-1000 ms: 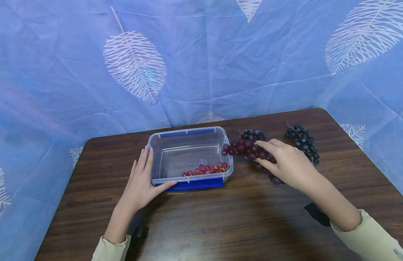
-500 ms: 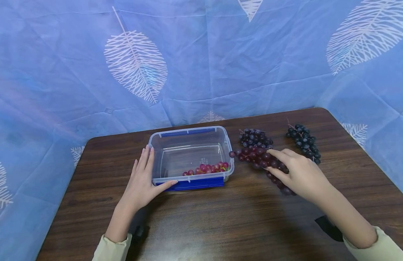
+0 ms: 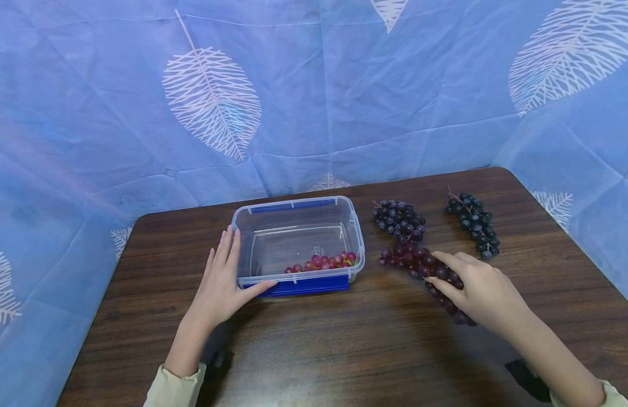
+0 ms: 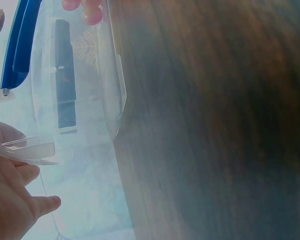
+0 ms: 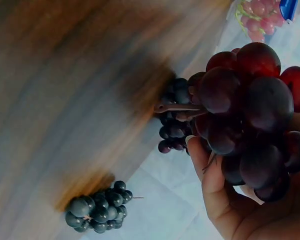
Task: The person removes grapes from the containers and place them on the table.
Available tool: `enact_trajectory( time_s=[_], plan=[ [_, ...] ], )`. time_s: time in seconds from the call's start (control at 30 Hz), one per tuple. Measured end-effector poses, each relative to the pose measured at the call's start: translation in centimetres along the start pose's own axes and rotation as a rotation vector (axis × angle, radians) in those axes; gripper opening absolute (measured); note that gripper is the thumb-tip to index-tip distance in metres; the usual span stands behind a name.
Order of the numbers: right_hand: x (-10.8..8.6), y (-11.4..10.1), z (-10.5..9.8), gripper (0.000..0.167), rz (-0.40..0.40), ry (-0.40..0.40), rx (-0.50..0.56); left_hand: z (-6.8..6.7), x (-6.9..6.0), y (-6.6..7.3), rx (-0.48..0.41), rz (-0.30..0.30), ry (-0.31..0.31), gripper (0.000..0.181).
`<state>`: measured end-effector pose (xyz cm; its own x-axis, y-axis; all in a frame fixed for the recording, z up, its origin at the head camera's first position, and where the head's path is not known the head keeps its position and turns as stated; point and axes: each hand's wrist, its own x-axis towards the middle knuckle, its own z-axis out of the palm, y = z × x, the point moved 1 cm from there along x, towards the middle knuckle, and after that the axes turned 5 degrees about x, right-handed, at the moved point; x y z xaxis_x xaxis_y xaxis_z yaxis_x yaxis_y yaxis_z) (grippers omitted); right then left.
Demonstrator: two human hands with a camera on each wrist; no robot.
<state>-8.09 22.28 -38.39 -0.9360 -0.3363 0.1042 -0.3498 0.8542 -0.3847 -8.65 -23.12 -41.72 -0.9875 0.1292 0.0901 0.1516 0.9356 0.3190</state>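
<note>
My left hand (image 3: 218, 282) rests against the left end of a clear plastic food container (image 3: 296, 279), its fingers along the outer side and its thumb on the near rim. Inside the container, at the near right, lies a bunch of pink-red grapes (image 3: 321, 263). To the right of the container, my right hand (image 3: 484, 291) holds a bunch of dark red grapes (image 3: 412, 260) between thumb and fingers. In the right wrist view, those dark red grapes (image 5: 245, 100) fill the space in front of the palm, with a stem sticking out.
Behind the held bunch lies a bunch of dark purple grapes (image 3: 395, 216). A bunch of black grapes (image 3: 475, 223) sits further right. All rest on a brown wooden table (image 3: 314, 350), with a blue leaf-patterned cloth (image 3: 314, 102) hanging behind it.
My right hand has moved right and nearer to me with the dark red grapes, away from the container and uncovering the dark purple bunch. My left hand has stayed in place.
</note>
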Motion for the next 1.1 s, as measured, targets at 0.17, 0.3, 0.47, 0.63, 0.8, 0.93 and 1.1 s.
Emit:
enact_trajectory(
  time_s=[0.17,0.3,0.47,0.63,0.8,0.93,1.1],
  plan=[
    [-0.6,0.3,0.7,0.054,0.005,0.002,-0.013,0.0,0.1,0.0,0.000,-0.009,-0.009,0.125],
    [-1.1,0.5,1.2,0.053,0.004,0.006,-0.014,0.0,0.1,0.1,0.004,-0.012,-0.009,0.125],
    [-1.7,0.6,1.9,0.053,-0.006,0.025,-0.019,0.0,0.1,0.1,0.003,-0.014,-0.010,0.125],
    [-2.0,0.5,2.6,0.054,0.006,0.024,-0.013,0.0,0.1,0.1,0.002,-0.012,-0.008,0.125],
    [-2.3,0.3,3.0,0.054,0.013,0.040,0.003,-0.1,0.1,0.2,0.007,-0.008,-0.008,0.126],
    [-2.4,0.0,3.1,0.053,0.010,0.058,0.007,-0.2,0.1,0.2,0.003,-0.008,-0.009,0.126],
    [-2.2,-0.1,3.1,0.057,0.058,0.023,0.004,-0.2,0.0,0.1,0.001,-0.008,-0.003,0.125]
  ],
)
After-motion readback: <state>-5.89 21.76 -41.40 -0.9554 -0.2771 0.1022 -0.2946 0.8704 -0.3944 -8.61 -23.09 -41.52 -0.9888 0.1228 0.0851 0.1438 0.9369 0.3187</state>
